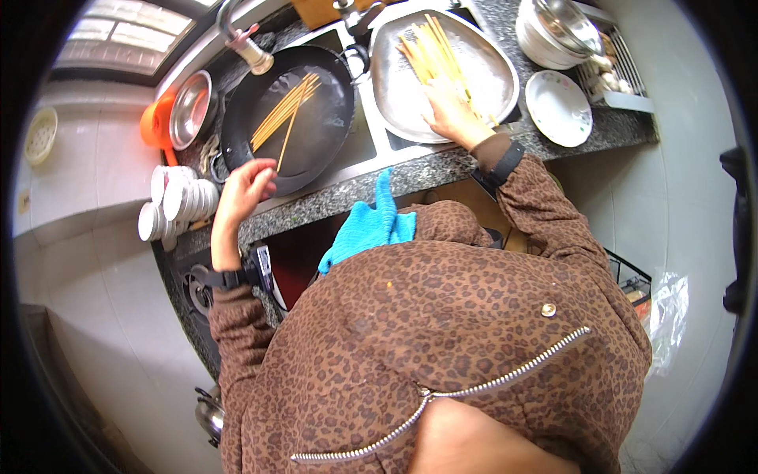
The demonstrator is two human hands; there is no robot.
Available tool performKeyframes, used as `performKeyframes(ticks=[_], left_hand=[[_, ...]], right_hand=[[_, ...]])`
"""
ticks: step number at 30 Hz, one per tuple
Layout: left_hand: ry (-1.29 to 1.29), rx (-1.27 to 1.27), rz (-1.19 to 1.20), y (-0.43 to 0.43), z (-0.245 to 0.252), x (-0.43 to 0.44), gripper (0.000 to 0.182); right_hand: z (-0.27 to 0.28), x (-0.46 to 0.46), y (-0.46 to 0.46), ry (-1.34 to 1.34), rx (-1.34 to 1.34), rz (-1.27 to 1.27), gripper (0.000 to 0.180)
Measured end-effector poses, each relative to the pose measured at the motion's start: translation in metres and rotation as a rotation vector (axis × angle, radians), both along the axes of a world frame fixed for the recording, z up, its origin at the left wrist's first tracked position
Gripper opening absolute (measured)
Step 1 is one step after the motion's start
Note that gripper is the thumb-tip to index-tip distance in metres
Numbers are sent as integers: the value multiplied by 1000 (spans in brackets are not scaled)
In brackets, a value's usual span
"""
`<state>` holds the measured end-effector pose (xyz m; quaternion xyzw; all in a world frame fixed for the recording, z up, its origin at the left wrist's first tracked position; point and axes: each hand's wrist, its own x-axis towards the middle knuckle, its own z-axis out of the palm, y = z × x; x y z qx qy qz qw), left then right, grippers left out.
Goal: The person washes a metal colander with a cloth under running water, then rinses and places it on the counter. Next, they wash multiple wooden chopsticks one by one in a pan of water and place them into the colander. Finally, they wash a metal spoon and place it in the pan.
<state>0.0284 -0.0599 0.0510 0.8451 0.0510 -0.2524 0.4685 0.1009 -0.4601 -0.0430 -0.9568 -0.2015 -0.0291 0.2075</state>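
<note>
My right hand (pixel 453 112) lies over the near end of a bundle of wooden chopsticks (pixel 423 50) in a rounded metal tray (pixel 500 89). Its fingers touch the sticks, and the thumb sits off to the left; whether they grip is hidden. At the near-left rim of a black wok (pixel 323 145) is my left hand (pixel 249 183), fingers curled. Several more chopsticks (pixel 281 115) lie in the wok, in what looks like water. One loose chopstick (pixel 290 133) slants out from these, its near end beside my left fingertips; I cannot tell if they hold it.
A faucet (pixel 254 56) hangs over the wok's far-left rim. Left of it are a metal bowl (pixel 190 109), an orange plastic vessel (pixel 155 124) and stacked white cups (pixel 183 198). On the right stand a white plate (pixel 558 109) and stacked bowls (pixel 542 38). A blue cloth (pixel 370 222) hangs before me.
</note>
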Motion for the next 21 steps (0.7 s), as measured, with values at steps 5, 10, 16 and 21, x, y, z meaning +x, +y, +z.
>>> performKeyframes(ticks=[5,10,16,21], left_hand=[[-47,116,-87,26,2,53,27],[-94,159,-197,34,-36,103,33],[-204,338,-332,30,-107,135,40],[-251,527,-305,37,-136,149,45]], right_hand=[[18,-10,71,8,104,150,40],[14,-25,134,-15,279,367,42],[-19,-26,147,-203,191,294,48],[-25,-31,131,-151,187,271,31]])
